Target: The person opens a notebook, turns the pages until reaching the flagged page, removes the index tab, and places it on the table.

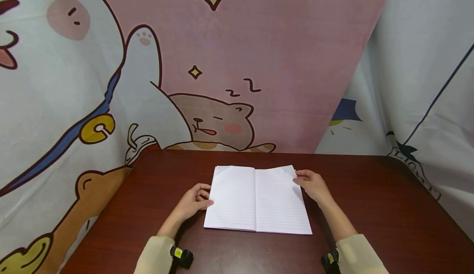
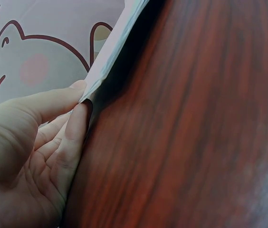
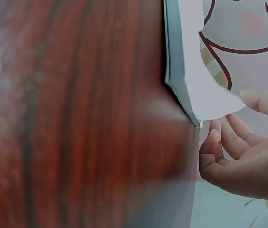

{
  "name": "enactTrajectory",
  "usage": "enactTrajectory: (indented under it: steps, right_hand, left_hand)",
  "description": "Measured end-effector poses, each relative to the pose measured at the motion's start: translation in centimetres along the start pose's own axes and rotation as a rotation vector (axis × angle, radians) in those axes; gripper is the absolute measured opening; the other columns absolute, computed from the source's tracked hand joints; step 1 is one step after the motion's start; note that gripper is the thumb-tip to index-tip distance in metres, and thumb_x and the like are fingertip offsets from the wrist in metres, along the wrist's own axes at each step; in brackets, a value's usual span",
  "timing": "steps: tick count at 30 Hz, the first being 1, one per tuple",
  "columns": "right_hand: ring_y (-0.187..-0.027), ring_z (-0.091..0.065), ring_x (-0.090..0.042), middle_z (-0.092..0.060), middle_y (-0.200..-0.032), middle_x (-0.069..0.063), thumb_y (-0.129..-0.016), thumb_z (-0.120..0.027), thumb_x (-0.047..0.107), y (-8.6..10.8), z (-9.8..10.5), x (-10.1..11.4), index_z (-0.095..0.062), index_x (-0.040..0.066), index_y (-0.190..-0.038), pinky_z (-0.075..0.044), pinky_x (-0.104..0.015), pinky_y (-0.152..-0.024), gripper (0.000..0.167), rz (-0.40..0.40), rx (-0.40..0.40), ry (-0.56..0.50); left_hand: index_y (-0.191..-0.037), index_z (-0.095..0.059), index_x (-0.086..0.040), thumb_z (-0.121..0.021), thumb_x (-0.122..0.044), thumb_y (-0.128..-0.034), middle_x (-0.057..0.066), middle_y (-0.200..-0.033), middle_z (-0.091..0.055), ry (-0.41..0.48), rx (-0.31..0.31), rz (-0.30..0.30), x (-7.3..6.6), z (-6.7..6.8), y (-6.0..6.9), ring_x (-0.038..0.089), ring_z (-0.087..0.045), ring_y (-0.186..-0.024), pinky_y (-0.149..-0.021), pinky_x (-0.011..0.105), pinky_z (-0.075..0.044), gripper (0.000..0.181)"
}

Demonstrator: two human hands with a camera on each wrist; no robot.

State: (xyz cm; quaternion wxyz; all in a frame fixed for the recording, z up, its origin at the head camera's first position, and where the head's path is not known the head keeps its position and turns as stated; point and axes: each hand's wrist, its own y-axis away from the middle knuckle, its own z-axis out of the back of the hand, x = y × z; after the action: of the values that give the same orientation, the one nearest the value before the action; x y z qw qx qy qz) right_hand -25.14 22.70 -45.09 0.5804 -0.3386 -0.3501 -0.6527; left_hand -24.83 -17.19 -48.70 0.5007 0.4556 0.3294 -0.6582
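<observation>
An open notebook with blank lined white pages lies on the brown table, its spine running down the middle. My left hand pinches the notebook's left edge; in the left wrist view the thumb lies over the edge and the index finger under it. Over at the upper right corner, my right hand pinches a page corner between thumb and fingers. That corner is curled up from the pages beneath it, as the right wrist view shows. The undersides of the notebook's covers are mostly hidden.
The dark red-brown wooden table spreads around the notebook on all sides. Behind it hangs a pink and white cloth with cartoon animals. A black device with a yellow mark is strapped at the left wrist, and another at the right.
</observation>
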Motion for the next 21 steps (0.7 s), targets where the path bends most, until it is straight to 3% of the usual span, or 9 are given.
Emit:
enactTrajectory:
  steps: [5, 13, 21]
  right_hand:
    - [-0.108, -0.064, -0.033, -0.063, -0.124, -0.03, -0.098, -0.061, 0.018, 0.08, 0.07, 0.03, -0.053, -0.01, -0.132, -0.056, -0.038, -0.078, 0.045, -0.014, 0.024, -0.015]
    - [-0.104, -0.066, -0.028, -0.061, -0.128, -0.03, -0.098, -0.06, 0.015, -0.04, 0.0, -0.24, -0.05, -0.01, -0.135, -0.058, -0.04, -0.084, 0.045, -0.012, 0.057, -0.057]
    - [-0.1, -0.066, -0.021, -0.058, -0.134, -0.03, -0.099, -0.057, 0.009, -0.05, -0.11, -0.09, -0.047, -0.005, -0.141, -0.056, -0.028, -0.078, 0.045, 0.04, 0.051, -0.118]
  left_hand:
    - [-0.131, -0.052, 0.006, -0.075, -0.008, -0.0875, 0.02, -0.101, -0.064, -0.014, -0.005, 0.007, 0.37, 0.03, -0.13, 0.012, -0.059, -0.076, -0.071, 0.027, -0.059, 0.051]
    - [-0.13, -0.052, 0.005, -0.076, -0.009, -0.0869, 0.018, -0.1, -0.063, -0.015, -0.011, 0.016, 0.25, -0.01, 0.02, 0.011, -0.059, -0.075, -0.07, 0.027, -0.059, 0.051]
    - [-0.132, -0.051, 0.006, -0.075, -0.009, -0.0882, 0.02, -0.102, -0.063, -0.005, 0.002, 0.008, 0.03, 0.08, 0.1, 0.011, -0.059, -0.076, -0.071, 0.027, -0.059, 0.052]
